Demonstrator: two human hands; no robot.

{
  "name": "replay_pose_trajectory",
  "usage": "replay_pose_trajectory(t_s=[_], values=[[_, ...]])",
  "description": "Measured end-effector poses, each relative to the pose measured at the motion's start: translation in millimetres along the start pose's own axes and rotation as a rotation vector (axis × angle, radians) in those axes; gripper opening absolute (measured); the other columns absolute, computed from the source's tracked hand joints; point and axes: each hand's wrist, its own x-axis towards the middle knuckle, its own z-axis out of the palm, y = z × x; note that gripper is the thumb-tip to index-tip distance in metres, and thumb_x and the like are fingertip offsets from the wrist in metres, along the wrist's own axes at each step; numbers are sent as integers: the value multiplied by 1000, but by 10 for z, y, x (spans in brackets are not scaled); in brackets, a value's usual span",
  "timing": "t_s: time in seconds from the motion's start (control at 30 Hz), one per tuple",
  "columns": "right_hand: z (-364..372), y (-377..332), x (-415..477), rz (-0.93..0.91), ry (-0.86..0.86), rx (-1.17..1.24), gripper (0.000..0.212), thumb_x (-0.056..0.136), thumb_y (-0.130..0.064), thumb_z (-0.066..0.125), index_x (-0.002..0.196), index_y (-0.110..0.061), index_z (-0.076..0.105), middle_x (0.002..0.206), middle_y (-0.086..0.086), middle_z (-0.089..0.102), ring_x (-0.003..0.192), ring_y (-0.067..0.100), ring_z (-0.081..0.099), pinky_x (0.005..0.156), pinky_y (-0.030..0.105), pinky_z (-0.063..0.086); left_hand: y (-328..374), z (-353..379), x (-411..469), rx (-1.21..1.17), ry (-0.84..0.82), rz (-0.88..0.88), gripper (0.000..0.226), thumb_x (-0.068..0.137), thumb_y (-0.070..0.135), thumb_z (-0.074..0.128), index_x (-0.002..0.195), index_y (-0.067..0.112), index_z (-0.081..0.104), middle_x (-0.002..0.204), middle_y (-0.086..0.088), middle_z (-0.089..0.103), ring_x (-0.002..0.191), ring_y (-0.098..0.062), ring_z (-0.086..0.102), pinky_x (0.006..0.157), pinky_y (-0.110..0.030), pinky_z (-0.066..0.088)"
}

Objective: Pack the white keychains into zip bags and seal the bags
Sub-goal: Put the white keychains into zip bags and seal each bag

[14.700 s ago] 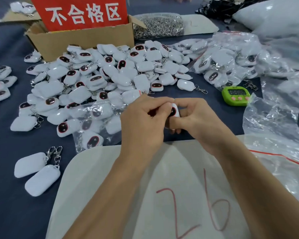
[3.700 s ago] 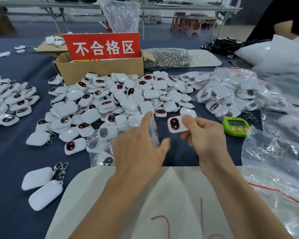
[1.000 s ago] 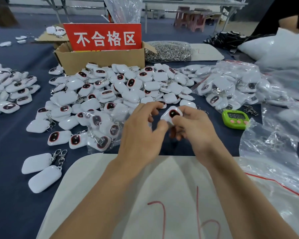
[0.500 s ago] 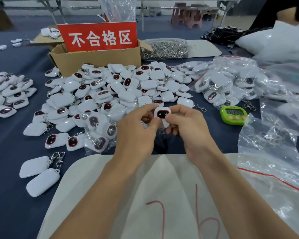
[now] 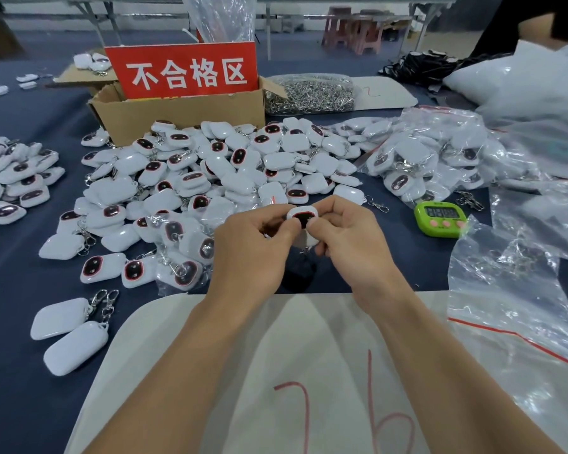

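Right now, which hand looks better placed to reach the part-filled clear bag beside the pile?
Probably the left hand. Both hands pinch one keychain, but the part-filled bag lies just to the left hand's outer side, while the right hand would have to cross over.

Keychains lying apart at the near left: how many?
2, side by side left of the white board: one keychain farther out, the other closer in. None seems hidden there.

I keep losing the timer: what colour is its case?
The timer is bright green with pink buttons, seen in the head view.
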Motion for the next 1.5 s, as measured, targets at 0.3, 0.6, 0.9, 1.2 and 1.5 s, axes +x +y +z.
replay_pose_trajectory(t_s=[0.3,0.6,0.9,1.2,1.5], values=[[20,-17,-13,-33,-75,-10,18,92,-5,60,91,-19,71,68,-4,70,61,9,55,60,25,48,-20,-16,17,-12,29,-62,28,81,41,71,67,65,67,71,14,74,74,-12,68,64,-27,51],[-29,-19,-19,-39,-92,91,28,83,3,75,91,-23,72,74,2,76,60,8,64,55,17,49,18,18,-20,38,47,15,53,88,28,74,69,76,59,70,39,66,74,13,64,63,-2,42],[-41,16,-25,-121,68,-34,23,78,-12,78,89,-31,75,81,-4,77,72,15,71,69,29,59,-22,41,-15,41,87,-41,15,82,40,82,72,46,74,70,30,70,72,7,67,65,-7,45],[68,-2,-87,-317,43,-377,41,89,-14,61,113,-47,60,70,-16,64,60,9,52,65,29,53,-36,3,-7,-14,175,-31,21,88,43,71,69,34,74,57,12,68,56,-6,62,56,-16,45],[38,-68,-44,-143,-77,118,35,99,-4,54,91,-22,82,71,4,71,58,18,59,56,25,50,1,-70,41,-144,138,2,29,80,24,78,94,50,77,89,27,76,70,6,64,67,-8,47]])
